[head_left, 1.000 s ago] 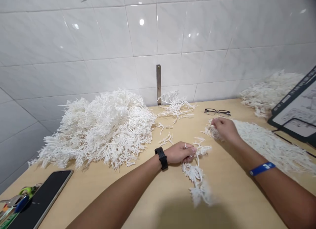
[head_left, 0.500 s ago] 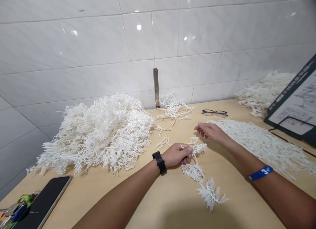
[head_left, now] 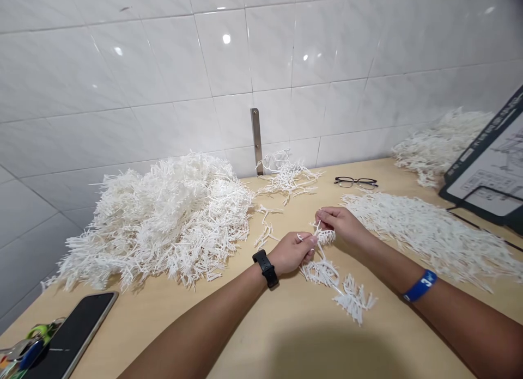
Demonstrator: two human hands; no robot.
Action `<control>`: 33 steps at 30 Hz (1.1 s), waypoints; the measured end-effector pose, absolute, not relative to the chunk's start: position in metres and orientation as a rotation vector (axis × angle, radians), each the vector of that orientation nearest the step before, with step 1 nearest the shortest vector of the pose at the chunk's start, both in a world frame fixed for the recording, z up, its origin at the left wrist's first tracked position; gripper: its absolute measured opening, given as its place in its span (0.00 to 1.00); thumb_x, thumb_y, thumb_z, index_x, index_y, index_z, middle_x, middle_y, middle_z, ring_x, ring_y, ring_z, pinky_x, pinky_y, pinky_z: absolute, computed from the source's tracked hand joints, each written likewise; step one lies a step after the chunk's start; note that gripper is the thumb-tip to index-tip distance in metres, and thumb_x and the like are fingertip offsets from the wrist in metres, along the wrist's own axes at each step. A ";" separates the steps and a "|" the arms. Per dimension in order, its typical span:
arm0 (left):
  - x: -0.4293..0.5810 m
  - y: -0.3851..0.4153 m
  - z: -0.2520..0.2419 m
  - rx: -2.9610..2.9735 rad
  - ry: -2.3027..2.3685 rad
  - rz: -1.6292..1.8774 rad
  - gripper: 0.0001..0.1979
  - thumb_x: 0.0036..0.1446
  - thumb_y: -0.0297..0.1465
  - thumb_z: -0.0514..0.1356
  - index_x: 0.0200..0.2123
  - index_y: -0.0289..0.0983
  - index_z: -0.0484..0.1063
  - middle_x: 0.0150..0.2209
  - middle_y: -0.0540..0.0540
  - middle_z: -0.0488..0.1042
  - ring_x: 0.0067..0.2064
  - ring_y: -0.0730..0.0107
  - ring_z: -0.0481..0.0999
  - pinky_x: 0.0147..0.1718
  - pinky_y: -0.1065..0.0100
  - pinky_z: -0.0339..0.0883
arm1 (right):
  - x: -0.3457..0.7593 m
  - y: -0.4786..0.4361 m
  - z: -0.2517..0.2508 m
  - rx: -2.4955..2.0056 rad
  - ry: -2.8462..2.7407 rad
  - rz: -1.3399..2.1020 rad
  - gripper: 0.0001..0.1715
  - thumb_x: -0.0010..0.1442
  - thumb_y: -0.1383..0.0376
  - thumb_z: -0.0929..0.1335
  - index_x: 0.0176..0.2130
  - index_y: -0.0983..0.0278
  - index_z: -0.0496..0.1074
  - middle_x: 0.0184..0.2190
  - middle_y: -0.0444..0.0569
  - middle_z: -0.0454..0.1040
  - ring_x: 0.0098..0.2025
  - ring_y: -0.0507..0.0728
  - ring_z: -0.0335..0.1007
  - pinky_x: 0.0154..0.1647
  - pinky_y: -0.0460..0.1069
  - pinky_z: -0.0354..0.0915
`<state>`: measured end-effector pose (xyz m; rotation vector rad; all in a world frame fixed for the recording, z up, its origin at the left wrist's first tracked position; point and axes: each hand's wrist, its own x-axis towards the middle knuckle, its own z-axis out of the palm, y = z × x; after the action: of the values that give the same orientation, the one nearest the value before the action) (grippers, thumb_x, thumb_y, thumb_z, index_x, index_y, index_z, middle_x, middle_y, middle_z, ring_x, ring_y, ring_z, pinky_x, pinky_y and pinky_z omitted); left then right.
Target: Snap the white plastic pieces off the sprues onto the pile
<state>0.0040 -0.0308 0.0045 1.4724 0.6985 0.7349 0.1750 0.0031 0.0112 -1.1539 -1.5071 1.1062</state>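
My left hand (head_left: 291,252), wearing a black watch, pinches a white branched plastic strand (head_left: 322,273). The strand hangs to the right of the hand, and its bushy lower cluster (head_left: 354,298) trails toward the front of the table. At its upper end, my right hand (head_left: 335,221) has its thumb and fingertips closed on the thin twigs; the exact grip is too small to make out. To the left is a large heap of similar white branched pieces (head_left: 163,221). A flat spread of small white pieces (head_left: 420,234) lies right of my right hand.
Loose white branches (head_left: 288,177) lie by a metal bracket (head_left: 256,142) on the tiled wall. Eyeglasses (head_left: 355,182) rest behind my right hand. A phone (head_left: 75,335) and keys (head_left: 30,349) lie front left. A dark-framed board (head_left: 490,172) and another white pile (head_left: 441,142) stand right.
My right hand has moved left and closed its fingers on the upper twigs of the strand. The strand's lower cluster has shifted slightly up. My left hand keeps its pinch.
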 end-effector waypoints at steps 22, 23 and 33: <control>0.007 -0.033 -0.007 1.403 0.898 0.936 0.13 0.58 0.39 0.54 0.30 0.34 0.65 0.27 0.50 0.69 0.21 0.81 0.60 0.22 0.73 0.55 | 0.224 0.031 -0.002 -1.378 -1.602 0.280 0.23 0.58 0.66 0.61 0.52 0.63 0.71 0.53 0.56 0.72 0.55 0.63 0.66 0.56 0.59 0.61; 0.007 -0.032 -0.006 1.372 0.892 0.943 0.13 0.58 0.39 0.54 0.30 0.34 0.65 0.27 0.50 0.69 0.21 0.81 0.60 0.22 0.74 0.55 | 0.221 0.028 0.001 -1.343 -1.570 0.359 0.20 0.60 0.63 0.62 0.50 0.63 0.72 0.51 0.56 0.73 0.53 0.63 0.67 0.53 0.58 0.63; 0.001 -0.026 -0.001 1.153 0.862 0.984 0.15 0.53 0.41 0.60 0.31 0.34 0.64 0.26 0.51 0.67 0.20 0.83 0.61 0.20 0.75 0.53 | 0.182 -0.003 0.006 -1.087 -1.830 1.110 0.23 0.55 0.48 0.68 0.27 0.65 0.71 0.22 0.43 0.68 0.25 0.52 0.63 0.27 0.47 0.60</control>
<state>0.0015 -0.0260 -0.0009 1.1535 0.8618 0.9841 0.1815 -0.0028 0.0064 -1.0872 -1.8304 1.1099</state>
